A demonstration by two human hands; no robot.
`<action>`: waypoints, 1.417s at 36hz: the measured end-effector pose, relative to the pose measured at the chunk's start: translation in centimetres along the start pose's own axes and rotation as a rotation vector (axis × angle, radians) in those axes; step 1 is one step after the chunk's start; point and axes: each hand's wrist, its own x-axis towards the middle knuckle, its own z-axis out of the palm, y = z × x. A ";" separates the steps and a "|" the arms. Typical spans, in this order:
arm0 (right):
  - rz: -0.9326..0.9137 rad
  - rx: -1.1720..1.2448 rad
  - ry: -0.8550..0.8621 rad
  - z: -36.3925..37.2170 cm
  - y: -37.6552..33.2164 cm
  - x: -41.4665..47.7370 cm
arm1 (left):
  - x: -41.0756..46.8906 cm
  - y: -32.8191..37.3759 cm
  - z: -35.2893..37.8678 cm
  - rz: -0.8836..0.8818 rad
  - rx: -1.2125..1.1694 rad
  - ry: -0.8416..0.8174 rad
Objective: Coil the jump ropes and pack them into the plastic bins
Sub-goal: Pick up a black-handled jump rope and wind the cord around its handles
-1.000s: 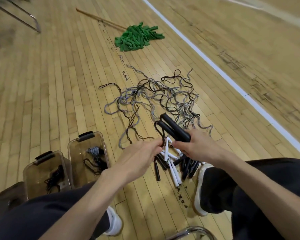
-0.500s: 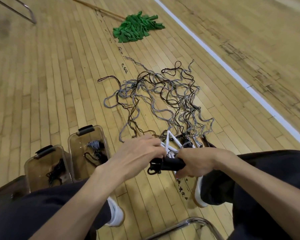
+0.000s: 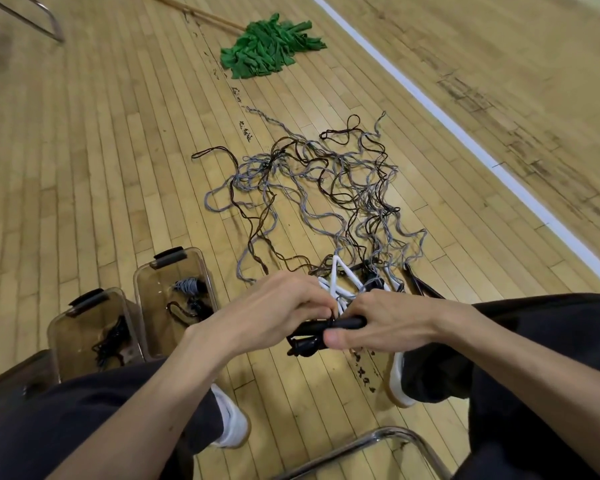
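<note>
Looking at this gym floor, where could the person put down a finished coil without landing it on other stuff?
Bare wooden floor lies left of the tangle of grey and black ropes and beyond the two clear plastic bins. A narrower strip sits between the tangle and the white floor line. It is crowded around both hands, where the black and white handles bunch up.

Your right hand has swung the black handles from upright to lying level, your left hand closed in against them, both hands drawn nearer you.
</note>
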 end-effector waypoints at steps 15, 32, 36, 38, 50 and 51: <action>-0.116 0.380 -0.060 -0.5 -1.8 -0.9 | -0.1 -0.5 -1.8 -0.115 -0.676 0.096; -0.148 0.590 0.316 -3.3 -0.5 -1.8 | 0.8 -0.2 0.4 -0.325 -0.723 0.105; -0.045 0.602 0.464 -3.7 0.0 -1.2 | 0.7 -0.9 0.9 -0.349 -0.541 0.049; 0.025 0.592 0.554 -4.0 0.4 -0.8 | 0.6 -1.2 1.3 -0.340 -0.321 0.058; 0.213 0.370 0.575 -2.6 2.0 1.3 | -0.4 -0.9 0.2 -0.080 0.287 0.224; 0.210 0.358 0.559 -2.5 2.0 1.5 | -0.5 -0.9 0.1 -0.061 0.301 0.235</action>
